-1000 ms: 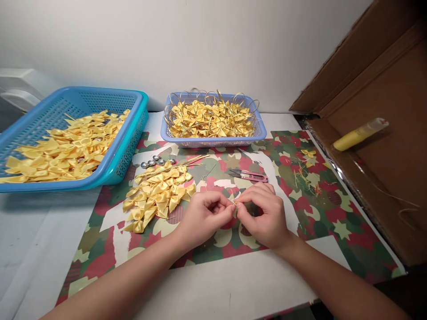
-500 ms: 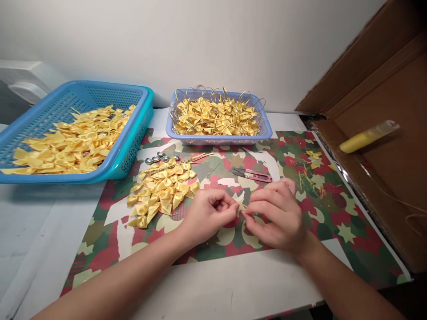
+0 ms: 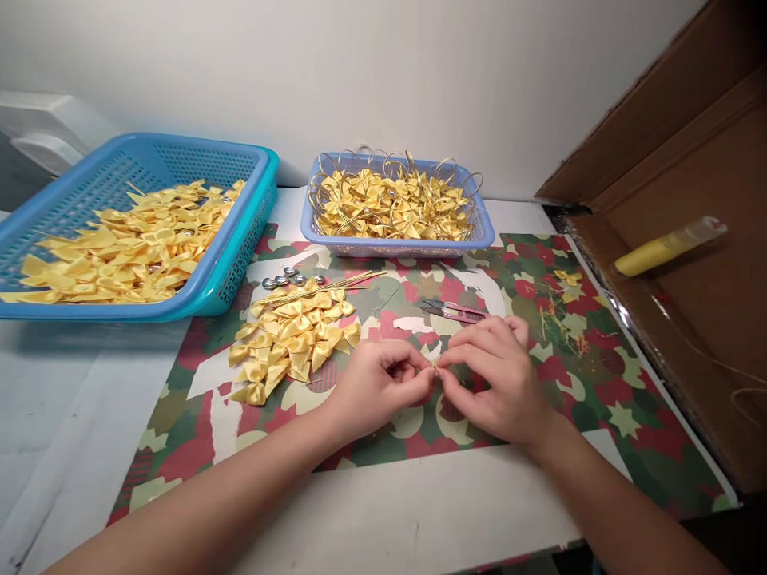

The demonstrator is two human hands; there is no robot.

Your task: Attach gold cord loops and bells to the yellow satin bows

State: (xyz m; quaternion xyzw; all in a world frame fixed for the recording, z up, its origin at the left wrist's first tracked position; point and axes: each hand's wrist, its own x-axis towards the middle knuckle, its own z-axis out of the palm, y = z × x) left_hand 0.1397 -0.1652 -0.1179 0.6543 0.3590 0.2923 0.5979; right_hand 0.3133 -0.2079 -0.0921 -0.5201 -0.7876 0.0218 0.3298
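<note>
My left hand [image 3: 382, 382] is closed in a pinch, thumb against forefinger. Its fingertips meet those of my right hand [image 3: 498, 382], which pinches too with its other fingers curved. Between the tips shows a tiny yellowish bit, too small to name. Left of my hands lies a pile of yellow ribbon bows [image 3: 300, 334], with thin gold cords [image 3: 327, 289] across its top. Several shiny silver bells [image 3: 291, 275] sit behind the pile. Just beyond my right hand are pink-handled thread snips [image 3: 454, 311], partly covered by its fingers. A needle [image 3: 387, 300] with thread lies on the patterned sheet.
A blue basket [image 3: 252, 177] of yellow bows stands at the left. Another basket [image 3: 395, 247], at the back, holds bows with gold loops. Thread scraps [image 3: 560, 323] lie at the right, beside a cardboard wall [image 3: 677, 160] with a yellow-filled tube [image 3: 668, 247] on it.
My right hand's fingertips have closed in on the left's, and the small gap between them is gone. The view has shifted slightly.
</note>
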